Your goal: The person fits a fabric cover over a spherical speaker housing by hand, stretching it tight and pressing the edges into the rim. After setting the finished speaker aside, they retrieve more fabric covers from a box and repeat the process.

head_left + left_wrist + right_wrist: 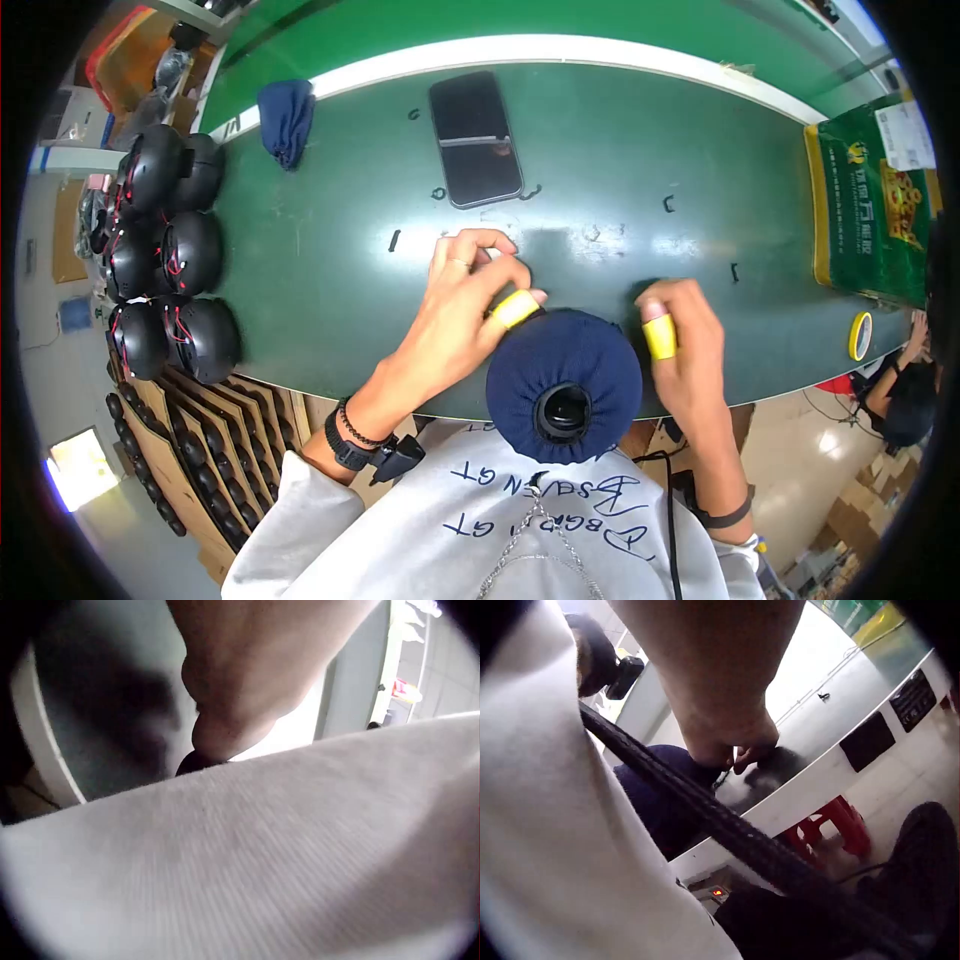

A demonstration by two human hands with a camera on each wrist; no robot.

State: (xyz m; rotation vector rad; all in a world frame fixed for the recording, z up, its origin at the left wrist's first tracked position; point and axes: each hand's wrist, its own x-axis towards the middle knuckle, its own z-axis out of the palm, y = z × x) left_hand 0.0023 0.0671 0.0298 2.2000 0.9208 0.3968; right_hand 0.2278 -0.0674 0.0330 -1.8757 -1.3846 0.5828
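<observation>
In the head view, a round black part (566, 412) wears a gathered navy fabric cover (515, 375), close against the person's front at the table edge. My left hand (440, 310) is at the cover's far left side. Yellow tape wraps its thumb, whose tip lies right at the cover's edge beside a small dark bit; I cannot tell whether the fingers pinch it. Apart from the cover, on its right, my right hand (690, 345) has its fingers bent in toward the taped thumb, with nothing visible between them. Sleeve and wrist hide most of both hands in the wrist views.
On the green table (350, 300) lie a dark phone-like slab (475, 140), a folded navy cloth (287, 120) and several small black strips. Black round housings (190, 250) with red wires are stacked at left. A green box (870, 210) and yellow tape roll (859, 336) sit at right.
</observation>
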